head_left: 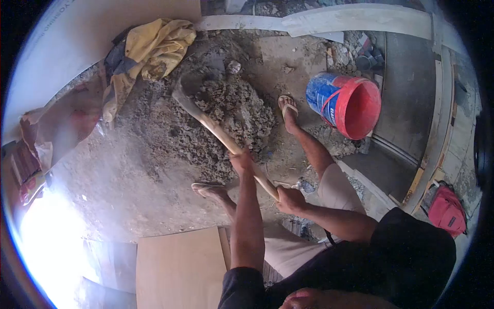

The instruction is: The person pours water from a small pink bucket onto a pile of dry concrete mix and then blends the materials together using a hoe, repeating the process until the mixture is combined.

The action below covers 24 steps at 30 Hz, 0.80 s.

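Note:
My left hand point(242, 160) is closed around the middle of a shovel's pale wooden handle. My right hand point(290, 201) grips the same handle near its rear end, lower and to the right. The shovel point(218, 134) slants up and left, its grey metal neck reaching over a mound of wet, lumpy mortar or soil point(231, 116). Blur hides the exact shape of the blade at the mound's upper left side. My feet in sandals stand by the mound, one foot point(289, 105) at its right and the other point(208, 190) below it.
A blue and red bucket point(363, 110) lies tilted at the right, its mouth showing. Yellow cloth point(162, 44) is heaped at upper left. A wooden board point(180, 268) lies at the bottom, and a red bag point(446, 211) sits far right. Rubble point(342, 54) lies behind the bucket.

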Tool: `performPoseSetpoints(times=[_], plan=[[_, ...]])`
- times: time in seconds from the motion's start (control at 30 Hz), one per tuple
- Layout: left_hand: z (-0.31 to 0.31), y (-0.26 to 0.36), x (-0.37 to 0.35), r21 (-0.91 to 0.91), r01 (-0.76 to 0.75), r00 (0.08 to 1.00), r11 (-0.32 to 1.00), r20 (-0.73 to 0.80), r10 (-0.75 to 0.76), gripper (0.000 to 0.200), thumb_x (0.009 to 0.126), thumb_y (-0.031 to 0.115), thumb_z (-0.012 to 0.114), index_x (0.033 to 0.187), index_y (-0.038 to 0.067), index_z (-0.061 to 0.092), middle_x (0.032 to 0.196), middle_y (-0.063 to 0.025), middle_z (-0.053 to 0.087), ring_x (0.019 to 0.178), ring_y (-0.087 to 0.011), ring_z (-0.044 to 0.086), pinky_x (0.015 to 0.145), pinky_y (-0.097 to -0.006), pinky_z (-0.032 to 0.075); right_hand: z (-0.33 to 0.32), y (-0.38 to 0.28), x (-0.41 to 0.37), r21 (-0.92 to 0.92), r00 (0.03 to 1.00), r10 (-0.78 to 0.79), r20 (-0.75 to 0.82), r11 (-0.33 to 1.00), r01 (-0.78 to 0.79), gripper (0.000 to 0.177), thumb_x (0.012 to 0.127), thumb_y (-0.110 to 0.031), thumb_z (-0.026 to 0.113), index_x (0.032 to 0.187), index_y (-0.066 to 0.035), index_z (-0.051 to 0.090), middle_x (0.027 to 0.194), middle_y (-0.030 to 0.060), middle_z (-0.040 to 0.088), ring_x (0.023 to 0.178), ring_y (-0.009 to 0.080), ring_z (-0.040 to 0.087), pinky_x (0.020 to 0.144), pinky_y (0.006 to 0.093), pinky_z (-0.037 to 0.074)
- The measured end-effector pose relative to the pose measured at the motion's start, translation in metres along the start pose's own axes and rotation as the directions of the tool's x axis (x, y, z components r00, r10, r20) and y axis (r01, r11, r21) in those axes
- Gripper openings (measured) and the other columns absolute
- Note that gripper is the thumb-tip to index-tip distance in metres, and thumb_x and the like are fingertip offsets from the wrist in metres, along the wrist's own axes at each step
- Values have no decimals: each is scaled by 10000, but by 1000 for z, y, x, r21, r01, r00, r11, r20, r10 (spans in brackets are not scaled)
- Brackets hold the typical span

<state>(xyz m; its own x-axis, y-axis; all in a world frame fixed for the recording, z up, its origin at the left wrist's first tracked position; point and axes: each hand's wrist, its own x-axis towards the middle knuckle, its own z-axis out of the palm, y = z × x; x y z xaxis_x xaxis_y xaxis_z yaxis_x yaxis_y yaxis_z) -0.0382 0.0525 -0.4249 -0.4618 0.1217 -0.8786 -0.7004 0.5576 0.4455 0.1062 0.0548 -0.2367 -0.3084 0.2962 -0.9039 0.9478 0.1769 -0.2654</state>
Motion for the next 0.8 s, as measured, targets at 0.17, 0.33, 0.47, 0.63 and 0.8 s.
performPoseSetpoints(times=[0.17, 0.33, 0.47, 0.63, 0.8], plan=[[-34, -41, -37, -86, 119, 989, 989, 101, -110, 207, 761, 50, 639, 914, 32, 500, 608, -57, 552, 428, -169, 538, 388, -323, 455, 43, 16, -47, -11, 1000, 18, -17, 1000, -19, 316, 729, -198, 693, 937, -30, 525, 762, 185, 646, 688, 372, 656, 629, 489, 507], [-50, -77, -103, -260, 186, 979, 948, 132, -155, 223, 763, 44, 634, 926, 47, 482, 624, -58, 544, 474, -176, 556, 426, -320, 484, 61, 44, -91, -36, 1000, 0, 1, 999, 0, 290, 736, -188, 688, 936, -50, 529, 726, 172, 632, 669, 372, 650, 604, 485, 498], [-43, -62, -104, -402, 100, 995, 910, 57, -84, 85, 794, 60, 563, 857, 40, 509, 589, -74, 529, 435, -198, 532, 412, -333, 476, 55, 47, -74, -133, 999, 51, -12, 990, -52, 250, 745, -187, 679, 922, -77, 542, 695, 155, 624, 664, 370, 649, 602, 489, 495], [-51, 9, -17, -411, -21, 998, 911, 51, 46, 106, 782, 119, 588, 808, 30, 536, 583, -73, 533, 445, -204, 531, 417, -329, 467, 21, 9, 16, -200, 983, -142, -118, 973, 117, 216, 762, -176, 661, 925, -83, 553, 707, 150, 630, 618, 359, 645, 555, 503, 498], [-66, 83, 54, -385, 0, 999, 923, 33, 14, 129, 773, 128, 586, 815, 20, 528, 579, -67, 511, 447, -196, 526, 416, -323, 471, 14, -42, 87, -155, 945, -236, -226, 966, 205, 218, 751, -164, 670, 884, -76, 523, 696, 148, 625, 618, 374, 644, 551, 505, 502]])
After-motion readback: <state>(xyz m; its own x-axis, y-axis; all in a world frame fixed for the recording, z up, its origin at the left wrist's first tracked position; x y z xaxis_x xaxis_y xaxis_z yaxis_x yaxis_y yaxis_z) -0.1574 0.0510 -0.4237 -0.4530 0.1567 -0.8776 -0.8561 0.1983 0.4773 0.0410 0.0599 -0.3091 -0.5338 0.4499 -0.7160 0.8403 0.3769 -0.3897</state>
